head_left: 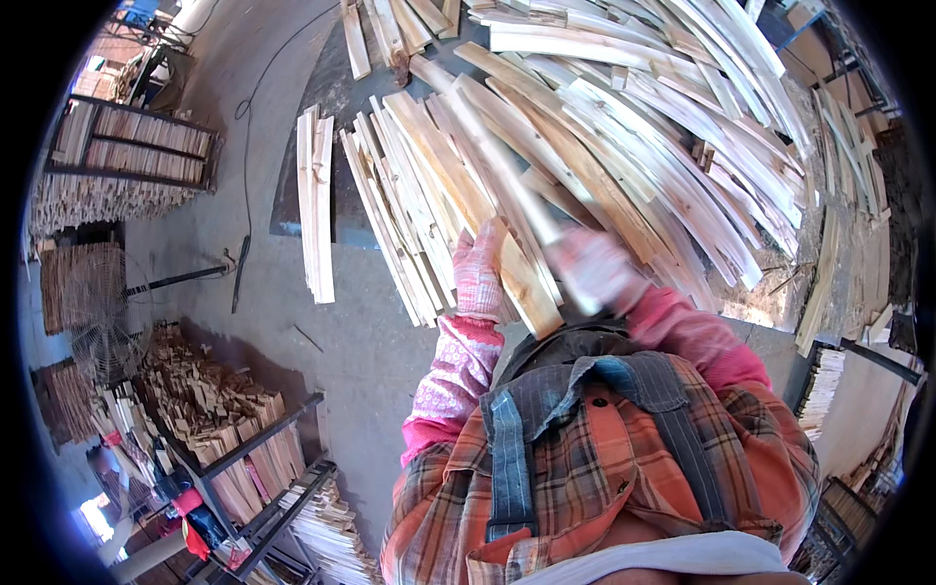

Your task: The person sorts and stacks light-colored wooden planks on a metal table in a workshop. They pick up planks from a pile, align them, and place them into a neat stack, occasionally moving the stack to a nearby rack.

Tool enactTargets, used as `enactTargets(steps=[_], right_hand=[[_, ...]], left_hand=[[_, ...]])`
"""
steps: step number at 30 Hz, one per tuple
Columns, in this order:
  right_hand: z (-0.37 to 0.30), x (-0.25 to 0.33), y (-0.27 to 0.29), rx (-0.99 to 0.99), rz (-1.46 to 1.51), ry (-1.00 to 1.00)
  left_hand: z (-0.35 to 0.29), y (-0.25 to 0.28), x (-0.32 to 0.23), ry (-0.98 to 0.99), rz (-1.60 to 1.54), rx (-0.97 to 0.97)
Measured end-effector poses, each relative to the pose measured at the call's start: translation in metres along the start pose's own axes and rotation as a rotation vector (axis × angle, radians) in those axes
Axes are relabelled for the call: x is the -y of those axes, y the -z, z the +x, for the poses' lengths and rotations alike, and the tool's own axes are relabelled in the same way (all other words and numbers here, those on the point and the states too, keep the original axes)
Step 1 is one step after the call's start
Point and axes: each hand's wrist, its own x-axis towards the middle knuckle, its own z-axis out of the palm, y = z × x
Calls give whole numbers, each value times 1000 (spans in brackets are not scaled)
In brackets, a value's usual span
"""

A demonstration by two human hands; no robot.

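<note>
My left hand (pixel 478 278), in a pink-and-white glove, is closed at the left edge of a yellowish-brown wooden board (pixel 526 288). The near end of this board reaches my waist. To the right, my gloved right hand (pixel 597 271) is smeared by motion. It grips the near end of a pale wooden strip (pixel 517 180), which is blurred too and slants away to the far left. Under and beside my left hand lies a row of wooden strips (pixel 390 210), side by side, their near ends uneven.
A large spread of pale strips (pixel 673 146) fills the far right of a dark sheet (pixel 331 88). A few strips (pixel 315 205) lie apart at left. Racks of stacked wood (pixel 136 146), a caged fan (pixel 97 317) and a metal-framed bin (pixel 234 429) stand leftward. A cable (pixel 244 195) crosses the floor.
</note>
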Motion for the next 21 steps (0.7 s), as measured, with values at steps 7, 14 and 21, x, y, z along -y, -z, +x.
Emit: enactTargets(steps=[7,14,21], right_hand=[[18,23,-32,121,-313,356],[38,-31,38,-265,-528,-142],[47,-71,41,-332,-644,-326]], left_hand=[[8,19,-33,15,195,-39],[64,130,-147,-217,965,-258],[159,226,-199,-315,1356,-429]])
